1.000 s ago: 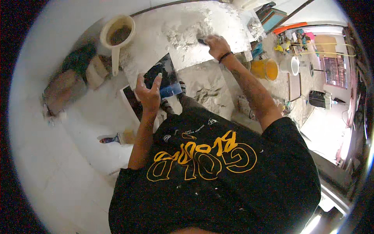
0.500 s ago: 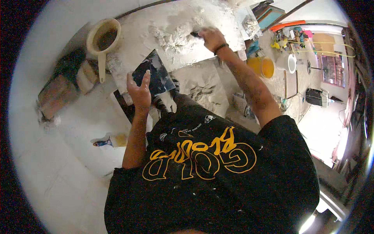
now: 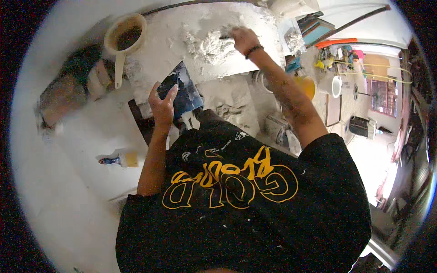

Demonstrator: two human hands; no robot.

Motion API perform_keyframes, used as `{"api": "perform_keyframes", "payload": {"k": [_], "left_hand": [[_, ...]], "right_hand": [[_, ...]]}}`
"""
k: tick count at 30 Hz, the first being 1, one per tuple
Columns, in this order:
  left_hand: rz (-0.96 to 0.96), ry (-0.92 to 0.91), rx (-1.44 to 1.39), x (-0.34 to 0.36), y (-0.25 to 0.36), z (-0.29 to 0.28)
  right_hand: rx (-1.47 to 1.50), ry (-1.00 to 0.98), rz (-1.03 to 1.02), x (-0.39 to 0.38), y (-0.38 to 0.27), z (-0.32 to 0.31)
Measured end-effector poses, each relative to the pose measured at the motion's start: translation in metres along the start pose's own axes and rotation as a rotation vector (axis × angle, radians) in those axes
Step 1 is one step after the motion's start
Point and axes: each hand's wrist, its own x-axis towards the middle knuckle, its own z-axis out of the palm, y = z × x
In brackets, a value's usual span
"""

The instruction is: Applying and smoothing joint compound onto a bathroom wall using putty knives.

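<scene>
My left hand (image 3: 162, 102) grips a dark, flat, square-cornered plate (image 3: 185, 93) smeared with pale plaster, thumb on the near face. The plate is held tilted just off the near edge of a white-coated board (image 3: 157, 38). A rough heap of wet white plaster (image 3: 210, 49) lies on that board. Over the heap's right side, my right hand (image 3: 245, 40) is closed round a small dark tool (image 3: 226, 36). Only a short dark piece of it shows beyond the fingers, so its kind is unclear.
A cream long-handled dipper (image 3: 119, 73) stands at the board's left end, beside brown blocks (image 3: 63, 102). On the pale surface at left lies a paintbrush (image 3: 130, 159). To the right are a yellow bucket (image 3: 308, 86), a white bucket (image 3: 336, 86) and an orange bar (image 3: 337, 42).
The view has shifted slightly. My right hand has moved a little to the left and up over the plaster. The plate in my left hand has turned, now showing bluish light on its lower part.
</scene>
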Motion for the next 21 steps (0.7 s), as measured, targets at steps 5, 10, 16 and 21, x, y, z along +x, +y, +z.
{"api": "perform_keyframes", "payload": {"k": [5,10,16,21], "left_hand": [[0.018,0.080,-0.143,-0.007,-0.011,-0.005],[0.030,0.101,0.090,-0.025,0.038,-0.004],[0.001,0.082,0.014,-0.027,0.007,-0.026],[0.047,0.041,-0.118,-0.029,-0.015,-0.038]], "right_hand": [[-0.059,-0.266,-0.028,0.014,0.011,-0.028],[0.065,-0.143,-0.045,-0.022,0.001,0.019],[-0.015,-0.101,-0.022,-0.026,-0.026,0.019],[0.006,-0.196,0.009,0.007,-0.017,-0.001]]}}
